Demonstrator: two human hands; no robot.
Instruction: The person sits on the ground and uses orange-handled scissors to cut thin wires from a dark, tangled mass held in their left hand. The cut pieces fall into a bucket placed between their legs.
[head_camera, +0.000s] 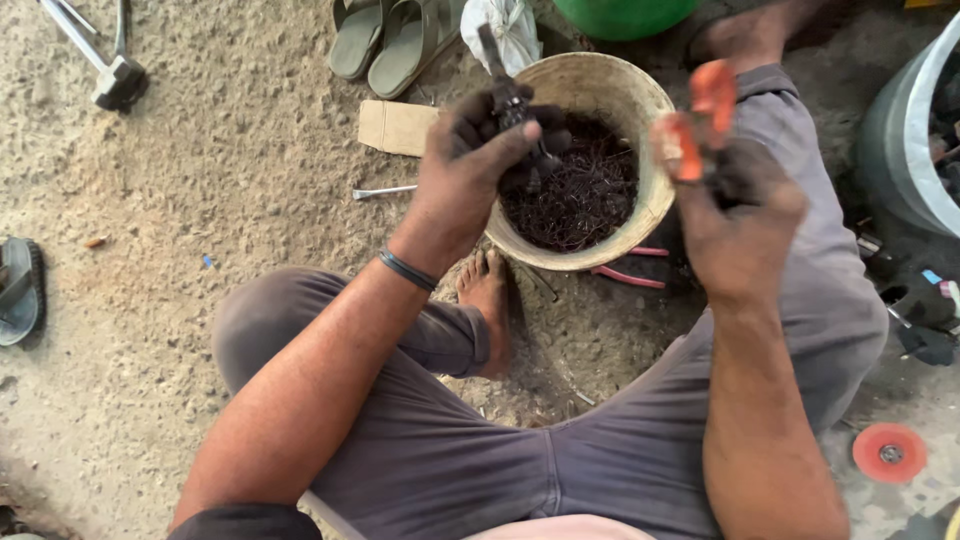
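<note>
I sit cross-legged on sandy ground. My left hand (480, 160), black with grime, is closed around a dark metal part (510, 100) whose narrow end sticks up above my fingers. It hovers over the left rim of a round woven basket (640, 100) filled with dark tangled wire scraps (585, 195). My right hand (740, 215), blurred, grips a tool with orange handles (695, 125) just off the basket's right rim.
A pair of green sandals (390, 40) and a cardboard piece (395, 127) lie beyond the basket. A wrench (382, 191) rests on the sand, red-handled pliers (630, 275) under the basket. A grey tub (900, 140) stands right, an orange disc (889, 452) lower right.
</note>
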